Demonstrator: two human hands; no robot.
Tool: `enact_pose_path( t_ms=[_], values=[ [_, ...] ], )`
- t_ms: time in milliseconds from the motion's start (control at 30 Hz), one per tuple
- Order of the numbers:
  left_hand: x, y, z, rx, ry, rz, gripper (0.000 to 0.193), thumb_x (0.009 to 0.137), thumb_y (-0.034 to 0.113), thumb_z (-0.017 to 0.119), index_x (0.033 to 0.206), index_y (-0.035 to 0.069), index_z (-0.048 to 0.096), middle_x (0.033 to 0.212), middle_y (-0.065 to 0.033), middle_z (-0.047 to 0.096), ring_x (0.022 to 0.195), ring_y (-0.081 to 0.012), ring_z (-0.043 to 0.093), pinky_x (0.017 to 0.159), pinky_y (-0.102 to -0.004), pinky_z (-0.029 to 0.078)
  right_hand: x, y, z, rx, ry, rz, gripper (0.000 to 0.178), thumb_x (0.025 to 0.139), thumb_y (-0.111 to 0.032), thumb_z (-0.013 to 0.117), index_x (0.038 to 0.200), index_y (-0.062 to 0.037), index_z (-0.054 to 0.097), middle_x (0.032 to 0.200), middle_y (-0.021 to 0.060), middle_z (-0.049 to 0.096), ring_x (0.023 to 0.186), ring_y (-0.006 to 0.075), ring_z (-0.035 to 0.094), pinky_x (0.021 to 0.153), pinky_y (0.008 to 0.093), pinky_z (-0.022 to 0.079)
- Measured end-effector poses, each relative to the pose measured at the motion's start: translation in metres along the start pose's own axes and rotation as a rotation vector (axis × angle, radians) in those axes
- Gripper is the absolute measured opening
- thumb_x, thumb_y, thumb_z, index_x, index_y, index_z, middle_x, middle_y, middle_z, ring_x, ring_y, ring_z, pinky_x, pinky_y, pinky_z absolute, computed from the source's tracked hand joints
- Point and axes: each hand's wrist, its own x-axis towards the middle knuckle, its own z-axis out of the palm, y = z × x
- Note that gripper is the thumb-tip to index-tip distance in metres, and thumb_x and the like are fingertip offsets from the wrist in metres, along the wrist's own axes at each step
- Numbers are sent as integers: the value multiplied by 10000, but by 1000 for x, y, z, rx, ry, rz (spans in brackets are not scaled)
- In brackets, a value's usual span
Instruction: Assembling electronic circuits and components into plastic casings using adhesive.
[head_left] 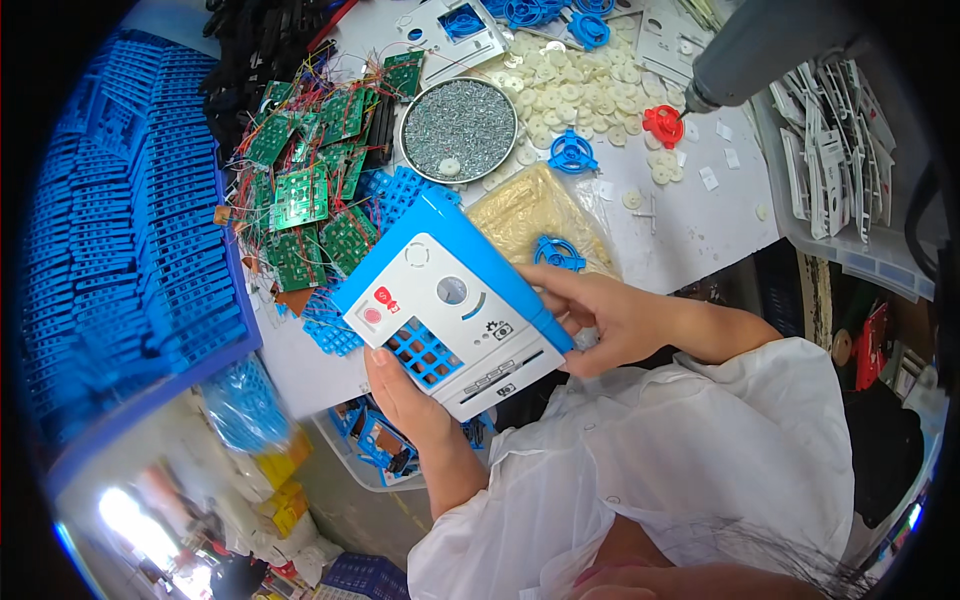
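Observation:
Held tilted between my two hands is a blue and white toy money-bank panel, with a round dial hole, a slot and a blue keypad grid set in its white face. My left hand grips its lower left edge, thumb on the front. My right hand holds the blue right edge, with the fingers partly hidden by the panel. Just beyond it lie a clear bag of tan material and a blue round knob. Green circuit boards with coloured wires are heaped at its upper left.
A round tray of small screws stands behind the panel, beside many cream plastic discs. A grey power screwdriver hangs over a red knob. Blue grids fill a crate at left; white panels fill a clear bin at right.

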Motion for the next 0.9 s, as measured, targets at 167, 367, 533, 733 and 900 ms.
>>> enact_pose_path(
  t_ms=[167,367,533,733,900],
  values=[
    [-7,19,7,-39,-52,108,508,1085,264,467,1468,-63,401,1310,-184,605,1116,-208,647,951,-336,515,2,22,6,29,-5,-103,927,844,64,607,1632,-46,132,1398,166,574,1190,192,630,978,335,536],
    [-15,25,4,-7,-12,146,541,1032,89,551,1506,-69,342,1365,-206,580,1179,-230,629,1018,-367,487,7,29,15,25,-9,-130,895,873,67,585,1631,-34,119,1415,172,558,1215,202,618,1004,333,524],
    [-11,26,4,47,7,159,562,1038,89,540,1525,-63,304,1350,-207,599,1189,-228,632,1023,-362,491,10,32,17,63,-13,-132,811,932,59,564,1621,-15,141,1455,184,526,1222,195,614,982,328,544],
    [-21,32,18,89,106,251,558,1052,94,515,1535,-61,284,1360,-206,594,1185,-220,637,998,-357,515,14,50,20,153,53,-261,705,976,63,539,1602,-7,223,1453,175,536,1216,199,619,951,330,566],
    [-19,23,10,68,123,246,559,1060,106,505,1542,-62,278,1382,-206,579,1174,-222,643,977,-349,527,18,43,32,254,178,-291,611,1002,31,556,1562,4,315,1359,163,595,1170,194,640,933,307,573]
  ],
)
